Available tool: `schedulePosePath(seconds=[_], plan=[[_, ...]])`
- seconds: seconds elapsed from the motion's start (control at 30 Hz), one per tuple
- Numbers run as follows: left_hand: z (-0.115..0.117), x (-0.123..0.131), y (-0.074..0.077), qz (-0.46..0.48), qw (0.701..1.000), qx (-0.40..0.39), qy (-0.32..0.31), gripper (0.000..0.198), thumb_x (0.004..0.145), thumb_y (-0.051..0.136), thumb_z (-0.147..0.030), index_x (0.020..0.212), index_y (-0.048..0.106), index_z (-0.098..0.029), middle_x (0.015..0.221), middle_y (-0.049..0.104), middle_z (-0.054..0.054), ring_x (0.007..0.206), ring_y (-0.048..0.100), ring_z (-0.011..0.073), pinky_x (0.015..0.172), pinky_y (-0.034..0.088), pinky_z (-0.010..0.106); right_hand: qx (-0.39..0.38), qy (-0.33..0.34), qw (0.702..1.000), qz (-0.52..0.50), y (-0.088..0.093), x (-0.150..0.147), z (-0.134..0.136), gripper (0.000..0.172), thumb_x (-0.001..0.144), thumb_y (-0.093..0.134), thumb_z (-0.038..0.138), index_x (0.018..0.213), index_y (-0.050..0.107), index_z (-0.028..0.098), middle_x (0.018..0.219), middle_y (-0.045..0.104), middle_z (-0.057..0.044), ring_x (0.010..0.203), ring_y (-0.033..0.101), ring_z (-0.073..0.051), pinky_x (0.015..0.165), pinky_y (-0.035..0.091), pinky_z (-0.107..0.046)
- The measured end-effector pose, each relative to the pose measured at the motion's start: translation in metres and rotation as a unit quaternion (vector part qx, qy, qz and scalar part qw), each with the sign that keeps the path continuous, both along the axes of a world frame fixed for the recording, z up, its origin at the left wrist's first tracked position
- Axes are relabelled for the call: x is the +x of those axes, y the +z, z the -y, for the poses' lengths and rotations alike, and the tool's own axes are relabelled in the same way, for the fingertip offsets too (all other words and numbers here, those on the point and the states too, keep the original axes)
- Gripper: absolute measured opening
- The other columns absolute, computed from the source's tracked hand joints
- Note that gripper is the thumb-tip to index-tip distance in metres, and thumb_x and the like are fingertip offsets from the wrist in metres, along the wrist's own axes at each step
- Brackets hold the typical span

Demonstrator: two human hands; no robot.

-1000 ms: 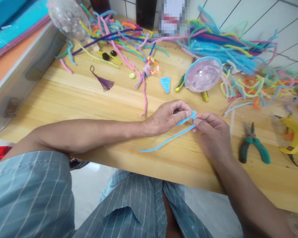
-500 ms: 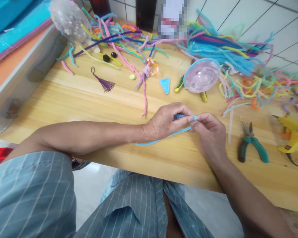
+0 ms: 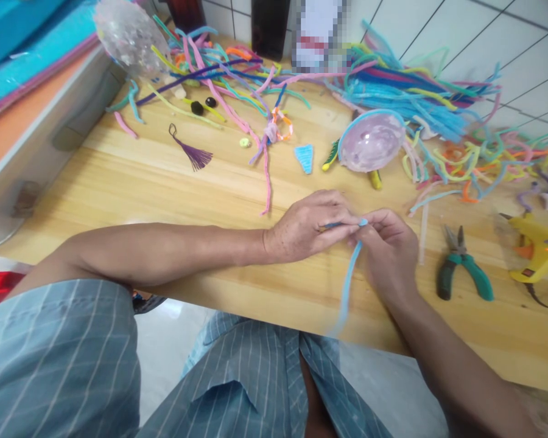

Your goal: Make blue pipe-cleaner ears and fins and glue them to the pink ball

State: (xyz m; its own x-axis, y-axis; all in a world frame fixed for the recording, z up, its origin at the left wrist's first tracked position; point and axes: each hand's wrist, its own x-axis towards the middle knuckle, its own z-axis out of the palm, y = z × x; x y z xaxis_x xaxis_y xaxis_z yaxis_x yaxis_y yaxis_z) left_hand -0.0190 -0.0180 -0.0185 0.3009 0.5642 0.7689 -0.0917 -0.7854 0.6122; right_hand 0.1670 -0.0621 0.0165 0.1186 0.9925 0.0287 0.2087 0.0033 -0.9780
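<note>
Both hands meet above the wooden table (image 3: 237, 286), fingertips pinched close together. My left hand (image 3: 313, 225) is closed on a blue pipe cleaner (image 3: 349, 274), part of which shows between its thumb and fingers. Against it, my right hand (image 3: 390, 249) pinches the same blue pipe cleaner, whose loose tail hangs toward the table's front edge, blurred at its end. The bent part between the fingers is mostly hidden. Beyond the hands lies a small blue wound trapezoid (image 3: 304, 159). Right of it sits a pale purple shell-like bowl (image 3: 371, 143) with a blue rim.
Green-handled pliers (image 3: 464, 267) and a yellow glue gun (image 3: 539, 246) lie at the right. Piles of colored pipe cleaners (image 3: 406, 100) line the back by the tiled wall. A purple tassel (image 3: 194, 152) and a clear bin (image 3: 41, 140) are at the left.
The pipe cleaner's loose tail has swung from pointing left under my left hand to hanging down toward the front edge. Both hands stay pinched together, with the left fingers flatter.
</note>
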Motion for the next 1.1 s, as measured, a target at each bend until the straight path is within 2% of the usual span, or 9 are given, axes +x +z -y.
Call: schedulePosePath(seconds=[0.1, 0.17, 0.3, 0.43, 0.6, 0.77, 0.97, 1.1], plan=[[0.0, 0.0, 0.004, 0.007, 0.999, -0.037, -0.021, 0.014, 0.106, 0.071, -0.025, 0.116, 0.081, -0.021, 0.111, 0.08, 0.008, 0.106, 0.075, 0.0159, 0.096, 0.057, 0.031, 0.018, 0.004, 1.0, 0.0, -0.001, 0.003, -0.001, 0.026, 0.084, 0.089, 0.042, 0.083, 0.069, 0.027, 0.068, 0.069, 0.004, 0.062, 0.063, -0.016, 0.061, 0.051, -0.031], [0.001, 0.0, 0.008, 0.006, 0.995, -0.094, -0.043, 0.016, 0.107, 0.07, -0.03, 0.115, 0.08, -0.02, 0.112, 0.08, 0.008, 0.108, 0.075, 0.0161, 0.097, 0.057, 0.032, 0.032, 0.006, 0.999, 0.003, -0.001, 0.005, -0.001, 0.025, 0.085, 0.089, 0.043, 0.085, 0.07, 0.027, 0.071, 0.07, 0.004, 0.063, 0.064, -0.016, 0.063, 0.052, -0.031], [0.004, 0.002, 0.014, -0.003, 0.967, -0.24, -0.085, 0.031, 0.102, 0.076, -0.043, 0.119, 0.073, -0.017, 0.11, 0.08, 0.007, 0.099, 0.074, 0.0151, 0.089, 0.057, 0.029, 0.056, 0.019, 0.998, 0.002, 0.002, 0.006, -0.004, 0.026, 0.082, 0.093, 0.043, 0.086, 0.073, 0.027, 0.076, 0.072, 0.003, 0.069, 0.066, -0.016, 0.067, 0.055, -0.031], [0.004, 0.002, 0.018, -0.012, 0.941, -0.322, -0.107, 0.035, 0.097, 0.08, -0.048, 0.106, 0.071, -0.015, 0.102, 0.078, 0.006, 0.091, 0.07, 0.0143, 0.082, 0.054, 0.028, 0.052, 0.01, 0.999, -0.012, 0.002, 0.006, -0.007, 0.029, 0.075, 0.097, 0.04, 0.087, 0.074, 0.027, 0.076, 0.073, 0.002, 0.071, 0.066, -0.015, 0.066, 0.055, -0.029], [0.002, 0.003, 0.019, 0.005, 0.925, -0.365, -0.107, 0.043, 0.092, 0.084, -0.056, 0.097, 0.068, -0.015, 0.092, 0.073, 0.003, 0.083, 0.064, 0.0124, 0.076, 0.052, 0.028, 0.045, -0.002, 0.998, -0.042, 0.002, 0.005, -0.008, 0.03, 0.068, 0.1, 0.034, 0.084, 0.076, 0.024, 0.074, 0.074, 0.001, 0.069, 0.066, -0.014, 0.066, 0.054, -0.028], [0.0, 0.005, 0.018, 0.038, 0.91, -0.392, -0.126, 0.051, 0.084, 0.09, -0.061, 0.093, 0.067, -0.016, 0.088, 0.071, 0.001, 0.079, 0.062, 0.0099, 0.076, 0.052, 0.027, 0.024, -0.001, 0.999, -0.021, 0.007, 0.004, -0.003, 0.015, 0.077, 0.093, 0.026, 0.085, 0.08, 0.026, 0.077, 0.075, 0.0, 0.074, 0.069, -0.016, 0.075, 0.056, -0.032], [-0.003, 0.005, 0.02, 0.038, 0.886, -0.436, -0.152, 0.057, 0.077, 0.094, -0.063, 0.096, 0.07, -0.016, 0.084, 0.072, 0.0, 0.075, 0.063, 0.011, 0.071, 0.051, 0.028, 0.007, -0.005, 1.0, 0.015, 0.015, 0.003, 0.0, 0.011, 0.081, 0.089, 0.029, 0.084, 0.079, 0.025, 0.076, 0.076, 0.0, 0.07, 0.065, -0.016, 0.071, 0.053, -0.033], [-0.004, 0.003, 0.02, 0.042, 0.889, -0.428, -0.156, 0.056, 0.08, 0.092, -0.065, 0.094, 0.07, -0.016, 0.081, 0.072, 0.001, 0.073, 0.063, 0.0114, 0.07, 0.052, 0.028, -0.01, -0.002, 1.0, 0.014, 0.017, 0.004, 0.001, 0.006, 0.088, 0.083, 0.028, 0.086, 0.078, 0.025, 0.073, 0.071, 0.001, 0.07, 0.064, -0.016, 0.073, 0.052, -0.033]])
